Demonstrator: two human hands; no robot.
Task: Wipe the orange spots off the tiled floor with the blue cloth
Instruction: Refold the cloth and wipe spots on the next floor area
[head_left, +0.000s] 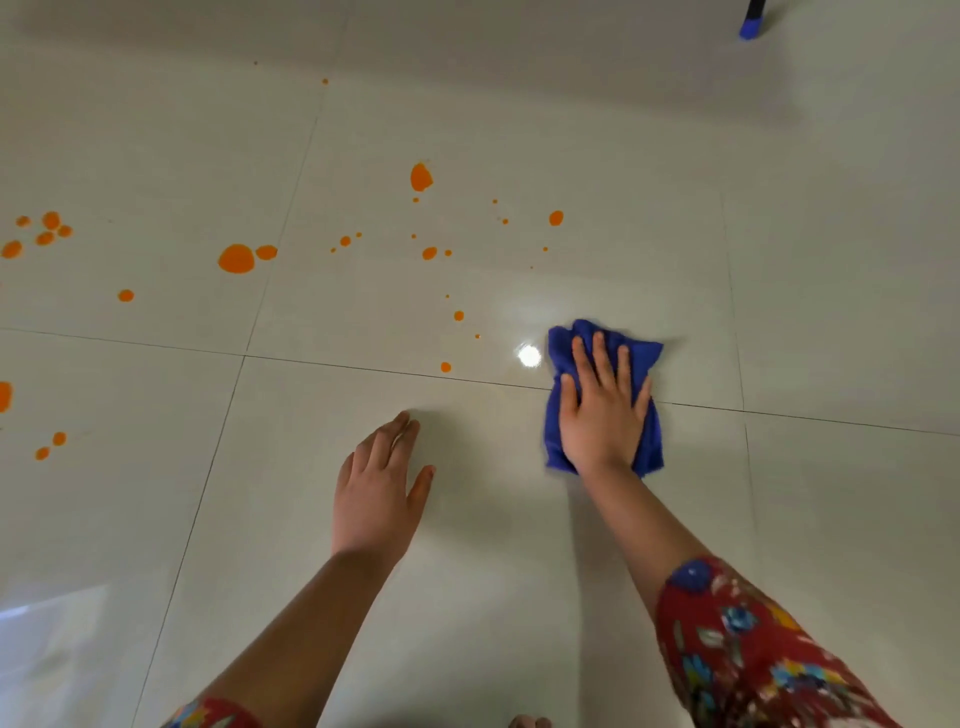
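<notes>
Red sleeves: my flower-printed right sleeve (753, 649) is nearest me, below and right of the cloth (644, 358); only a corner of the left sleeve (208, 714) shows, far down and left of the cloth.
Floor: pale glossy tiles (519, 571) lie under everything.
Left hand: my left hand (379, 493) is left of the cloth and a little nearer me, apart from it. It is palm down, the four fingers straight and together, the thumb out to the side, holding nothing. I cannot tell whether it touches the floor.
Right hand: my right hand (602, 415) lies flat on top of the cloth, fingers straight and spread apart, pressing it to the floor.
Cloth: blue and bunched, it shows past my fingertips and on both sides of my palm.
Grout line: a dark grout line (363, 370) runs across under the cloth, so the cloth lies on two tiles.
Glare: a white patch of light (529, 356) sits just left of the cloth's far end.
Spots: the orange spots (236, 258) all lie left of the cloth or beyond it, none touching it. The nearest small one (445, 367) is left of the glare.
Blue tip: far beyond the cloth, at the top edge, is a dark thing with a blue tip (750, 26); I cannot tell what it is.
</notes>
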